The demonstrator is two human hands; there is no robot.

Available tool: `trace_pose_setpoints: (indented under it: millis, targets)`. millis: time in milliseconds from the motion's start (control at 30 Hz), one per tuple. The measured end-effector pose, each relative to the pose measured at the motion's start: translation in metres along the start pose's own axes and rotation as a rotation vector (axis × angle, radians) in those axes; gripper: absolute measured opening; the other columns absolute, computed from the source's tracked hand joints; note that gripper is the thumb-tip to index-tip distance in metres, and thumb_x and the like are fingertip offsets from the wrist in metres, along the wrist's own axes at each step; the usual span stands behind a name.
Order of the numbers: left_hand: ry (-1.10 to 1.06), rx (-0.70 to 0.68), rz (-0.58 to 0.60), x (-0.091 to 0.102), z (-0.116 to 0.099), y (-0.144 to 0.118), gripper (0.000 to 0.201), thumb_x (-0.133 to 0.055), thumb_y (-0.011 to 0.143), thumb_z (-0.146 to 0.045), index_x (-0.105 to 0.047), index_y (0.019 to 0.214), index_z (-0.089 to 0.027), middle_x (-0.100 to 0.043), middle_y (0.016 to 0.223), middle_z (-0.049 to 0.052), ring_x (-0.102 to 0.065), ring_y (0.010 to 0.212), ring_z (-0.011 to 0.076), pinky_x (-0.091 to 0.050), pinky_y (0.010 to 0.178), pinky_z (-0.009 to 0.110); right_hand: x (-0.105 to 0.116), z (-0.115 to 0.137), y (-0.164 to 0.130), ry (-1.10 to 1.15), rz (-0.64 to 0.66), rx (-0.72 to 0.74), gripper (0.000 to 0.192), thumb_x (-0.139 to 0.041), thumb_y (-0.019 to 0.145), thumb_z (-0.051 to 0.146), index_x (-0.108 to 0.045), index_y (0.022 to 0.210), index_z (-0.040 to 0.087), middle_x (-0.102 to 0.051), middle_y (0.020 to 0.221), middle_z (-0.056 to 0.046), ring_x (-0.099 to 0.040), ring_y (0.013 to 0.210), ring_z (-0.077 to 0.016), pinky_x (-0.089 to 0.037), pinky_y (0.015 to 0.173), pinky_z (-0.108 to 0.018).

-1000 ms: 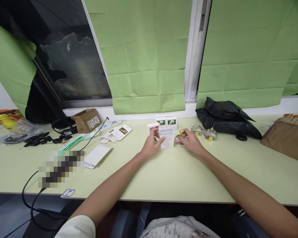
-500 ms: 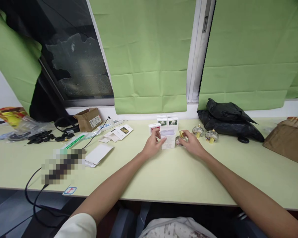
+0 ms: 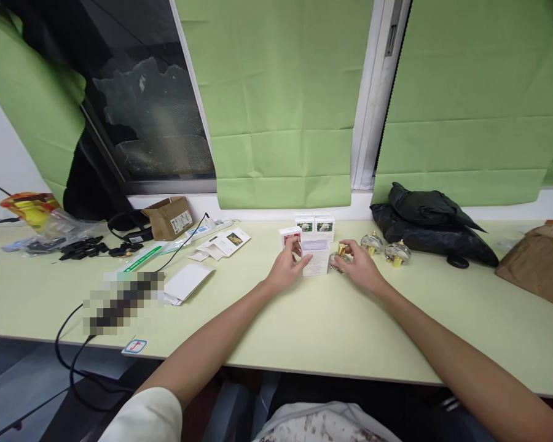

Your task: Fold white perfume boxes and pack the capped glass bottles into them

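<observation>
My left hand (image 3: 287,266) grips the left side of a small white box (image 3: 316,263) that stands upright on the table, its top seemingly open. In my right hand (image 3: 360,270) is a round glass perfume bottle (image 3: 335,263) with a gold cap, pinched by the cap just right of the box. Two more perfume bottles, one nearer (image 3: 371,243) and one farther right (image 3: 397,253), rest beyond my right hand. Behind the held box stand two white boxes with flower pictures (image 3: 324,228) and one with a pink picture (image 3: 289,233).
Flattened white cartons (image 3: 188,282) and a black cable lie to the left, near a small brown cardboard box (image 3: 169,219). Black plastic bags (image 3: 431,227) and a large brown package (image 3: 539,264) sit on the right. A green curtain (image 3: 281,110) hangs behind the table.
The whole view has shifted a little, so things appear slightly farther right. Both hands keep nearly the same grip and place beside each other.
</observation>
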State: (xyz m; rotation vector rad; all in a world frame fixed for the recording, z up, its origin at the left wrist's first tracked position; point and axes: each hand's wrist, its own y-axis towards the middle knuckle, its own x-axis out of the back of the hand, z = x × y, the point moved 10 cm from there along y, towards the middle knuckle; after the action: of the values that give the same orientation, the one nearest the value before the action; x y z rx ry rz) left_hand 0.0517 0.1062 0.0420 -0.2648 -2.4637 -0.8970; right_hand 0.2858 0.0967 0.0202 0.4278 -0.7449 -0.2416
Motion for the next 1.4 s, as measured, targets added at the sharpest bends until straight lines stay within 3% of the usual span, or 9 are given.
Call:
trace_pose_setpoints:
  millis: [167,467,900,967,1067,1200,1300,1400]
  targets:
    - [0.002,0.004,0.003,0.0,0.001,0.0,0.051,-0.062,0.099,-0.05,-0.041,0.139,-0.025,-0.061,0.107,0.005,-0.062,0.093,0.0189,-0.05,0.075,0.03,-0.006,0.004,-0.001,0.1,0.027,0.029,0.053,-0.061,0.086,0.03,-0.057,0.139,0.025,-0.064,0.125,-0.011,-0.06,0.122,-0.0285,-0.05,0.101,-0.041]
    - [0.0,-0.002,0.011,-0.001,0.001,0.0,0.051,-0.061,0.1,-0.051,-0.041,0.137,-0.025,-0.061,0.108,0.005,-0.061,0.095,0.0186,-0.05,0.075,0.03,0.002,0.0,-0.001,-0.066,-0.019,-0.05,0.058,-0.065,0.086,0.052,-0.059,0.134,0.02,-0.068,0.102,-0.008,-0.056,0.112,-0.0315,-0.046,0.097,-0.044]
    - [0.008,0.017,0.038,-0.001,0.003,-0.001,0.049,-0.053,0.104,-0.05,-0.038,0.143,-0.024,-0.061,0.109,0.005,-0.062,0.096,0.0189,-0.049,0.077,0.03,-0.009,0.01,-0.003,0.01,0.056,0.053,0.044,-0.059,0.095,0.04,-0.058,0.136,0.023,-0.071,0.112,-0.008,-0.065,0.104,-0.0267,-0.05,0.089,-0.04]
    - [0.008,0.012,0.035,-0.001,0.002,-0.001,0.048,-0.052,0.105,-0.048,-0.038,0.144,-0.024,-0.061,0.11,0.005,-0.061,0.096,0.0191,-0.049,0.078,0.031,-0.006,0.011,-0.004,-0.017,0.022,0.056,0.045,-0.059,0.096,0.041,-0.057,0.138,0.023,-0.07,0.108,-0.008,-0.062,0.107,-0.0286,-0.049,0.092,-0.043]
    - [0.013,0.013,0.016,0.0,0.002,0.0,0.05,-0.053,0.105,-0.047,-0.038,0.147,-0.024,-0.061,0.111,0.006,-0.062,0.095,0.0191,-0.049,0.078,0.031,0.013,0.019,-0.008,-0.017,-0.133,0.091,0.045,-0.057,0.099,0.045,-0.057,0.139,0.024,-0.067,0.112,-0.01,-0.058,0.11,-0.0303,-0.049,0.096,-0.046]
    - [0.037,0.011,0.008,0.0,0.002,-0.001,0.052,-0.053,0.105,-0.046,-0.036,0.15,-0.025,-0.062,0.116,0.007,-0.062,0.097,0.0191,-0.05,0.08,0.031,0.046,0.044,-0.021,0.05,-0.361,0.201,0.048,-0.051,0.104,0.045,-0.051,0.146,0.021,-0.065,0.11,-0.01,-0.059,0.092,-0.0258,-0.051,0.09,-0.046]
    - [0.063,-0.007,0.002,0.0,0.001,-0.002,0.052,-0.052,0.106,-0.047,-0.037,0.151,-0.026,-0.063,0.117,0.007,-0.063,0.099,0.0195,-0.052,0.083,0.032,0.053,0.065,-0.032,0.074,-0.388,0.299,0.052,-0.053,0.104,0.046,-0.049,0.15,0.022,-0.063,0.099,-0.007,-0.056,0.076,-0.0226,-0.053,0.077,-0.042]
    - [0.097,-0.054,0.002,-0.001,-0.004,-0.004,0.055,-0.053,0.105,-0.048,-0.036,0.153,-0.026,-0.064,0.12,0.009,-0.065,0.102,0.0208,-0.054,0.089,0.036,0.047,0.088,-0.043,0.07,-0.347,0.451,0.05,-0.055,0.105,0.042,-0.047,0.151,0.024,-0.066,0.108,-0.009,-0.056,0.075,-0.0218,-0.055,0.077,-0.043]
